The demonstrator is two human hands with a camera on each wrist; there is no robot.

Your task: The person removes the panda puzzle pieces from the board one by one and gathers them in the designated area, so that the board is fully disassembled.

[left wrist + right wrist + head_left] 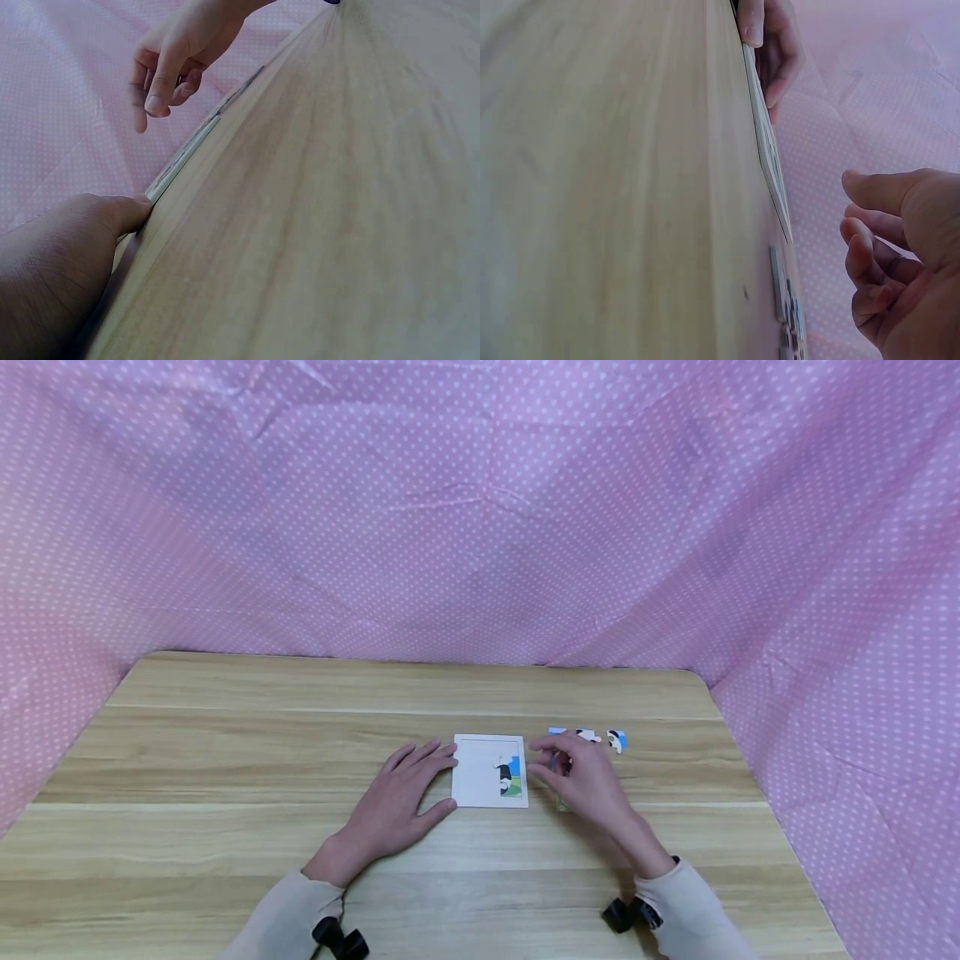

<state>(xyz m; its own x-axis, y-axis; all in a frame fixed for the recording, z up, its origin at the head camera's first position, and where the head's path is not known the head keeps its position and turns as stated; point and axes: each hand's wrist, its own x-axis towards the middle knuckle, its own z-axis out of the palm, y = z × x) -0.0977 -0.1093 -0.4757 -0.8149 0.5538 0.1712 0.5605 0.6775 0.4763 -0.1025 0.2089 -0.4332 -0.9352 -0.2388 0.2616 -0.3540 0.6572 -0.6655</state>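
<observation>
A white square puzzle board (pixel 480 772) lies on the wooden table (pixel 225 760), with one black, blue and green piece (pixel 511 777) set in at its right side. My left hand (pixel 401 797) lies flat, fingers straight, fingertips and thumb (pixel 112 214) against the board's left edge (pixel 187 150). My right hand (pixel 577 772) hovers just right of the board, fingers loosely curled (pixel 870 240). The right wrist view shows thumb and fingers apart with nothing between them. Three loose pieces (pixel 588 737) lie just beyond that hand, and a greenish piece (pixel 562 806) peeks out beneath it.
Pink dotted cloth (pixel 480 527) walls the table in at the back and both sides. The table's right edge (pixel 757 777) is close to the loose pieces. Bare wood stretches left of the board and behind it.
</observation>
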